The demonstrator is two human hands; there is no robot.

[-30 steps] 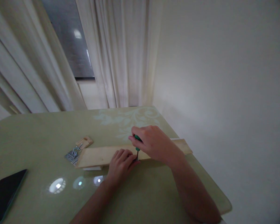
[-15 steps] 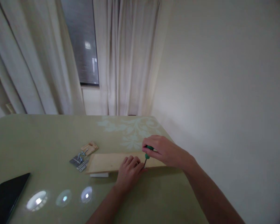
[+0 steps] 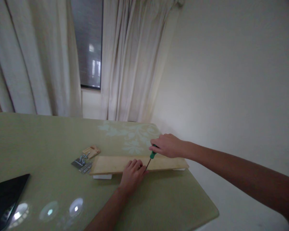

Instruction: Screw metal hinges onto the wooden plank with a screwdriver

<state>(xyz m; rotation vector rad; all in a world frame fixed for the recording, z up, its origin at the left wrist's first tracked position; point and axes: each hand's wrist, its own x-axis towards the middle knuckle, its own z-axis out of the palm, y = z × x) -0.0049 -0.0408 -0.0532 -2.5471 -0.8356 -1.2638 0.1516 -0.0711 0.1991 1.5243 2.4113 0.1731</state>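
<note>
My right hand (image 3: 167, 146) is closed around the green handle of a screwdriver (image 3: 152, 155). The screwdriver leans, its tip down at the near edge of a pale wooden board (image 3: 108, 164). My left hand (image 3: 132, 173) is closed on that near edge, fingers curled over the top and fingertips beside the screwdriver tip. Whatever lies under the tip is hidden by the fingers. The board rests raised on white blocks, one seen under its left end (image 3: 102, 176) and part of another under its right end (image 3: 180, 169).
Left of the board lie several screws (image 3: 82, 159), a dark flat packet (image 3: 77, 163), metal hinge-like plates (image 3: 86, 167) and a small wooden piece (image 3: 91, 151). A black tablet-like device (image 3: 7, 199) is at the table's left. A wall (image 3: 226, 96) stands along the right side.
My right hand has risen slightly and its forearm has swung outward to the right, tilting the screwdriver more. The left hand stays on the board. The camera view has shifted and tilted.
</note>
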